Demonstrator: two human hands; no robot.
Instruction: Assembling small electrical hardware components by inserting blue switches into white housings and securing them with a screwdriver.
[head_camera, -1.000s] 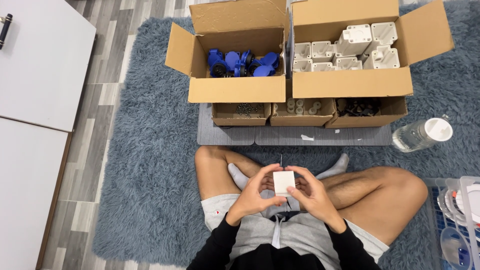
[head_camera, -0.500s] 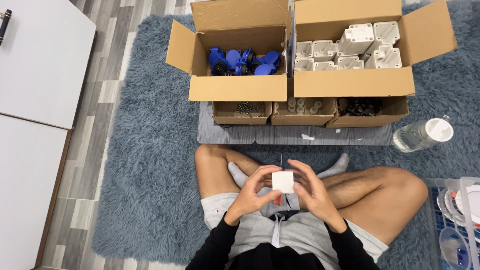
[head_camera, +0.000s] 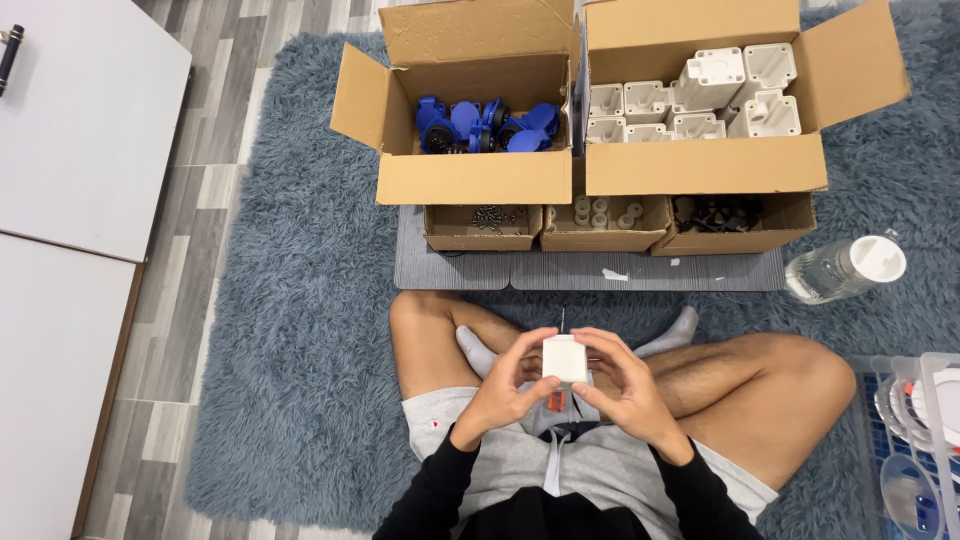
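Note:
I sit cross-legged on a grey shaggy rug (head_camera: 300, 330). Both hands hold a small white square plastic housing (head_camera: 565, 358) above my lap. My left hand (head_camera: 505, 385) grips its left side, my right hand (head_camera: 620, 385) its right side, fingertips on the top edges. A thin metal tip and a bit of orange show just above and below the housing; what they belong to is hidden.
Ahead stand a cardboard box of blue parts (head_camera: 480, 125) and a box of white housings (head_camera: 700, 100). Three small trays (head_camera: 600, 222) of screws and small pieces sit on a grey mat. A clear bottle (head_camera: 845, 268) lies right. White cabinets (head_camera: 70, 150) stand left, a plastic bin (head_camera: 915, 440) at right.
The hands have turned the white housing slightly between the fingers. Everything else stays as it was.

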